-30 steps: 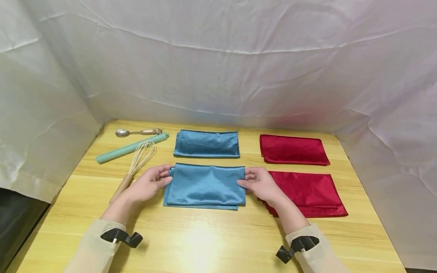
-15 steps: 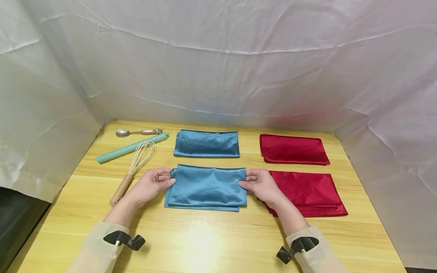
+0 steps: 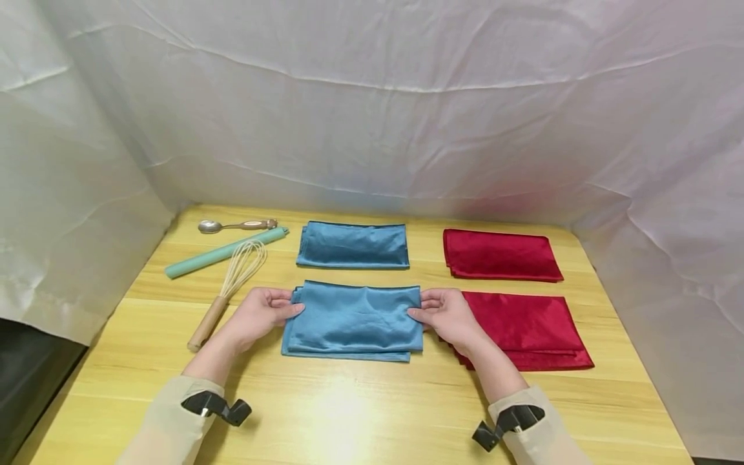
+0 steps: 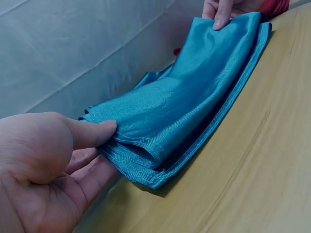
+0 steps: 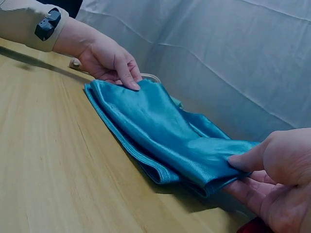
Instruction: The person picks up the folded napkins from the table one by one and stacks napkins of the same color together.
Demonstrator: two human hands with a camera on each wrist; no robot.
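A folded, shiny blue cloth [image 3: 356, 320] lies near the middle of the table, held from both ends. At its left end my left hand [image 3: 259, 314] pinches the layers, thumb on top and fingers underneath, as the left wrist view shows. My right hand [image 3: 447, 316] grips the opposite end the same way, the cloth [image 5: 160, 128] between thumb and fingers. Its ends are raised a little off the wood in the wrist views. Behind it lies a second folded blue cloth [image 3: 353, 245], untouched. The right forearm passes over the corner of a folded red cloth [image 3: 529, 326].
Another folded red cloth [image 3: 501, 255] lies at the back right. On the left are a metal spoon [image 3: 237, 225], a green rolling pin [image 3: 223, 253] and a whisk [image 3: 225, 294] beside my left hand. White sheeting [image 3: 372, 116] walls the wooden table [image 3: 337, 420].
The front blue cloth has shifted slightly right and toward me, both hands moving with it. The left hand has slid in a little over its end. Other things stay put.
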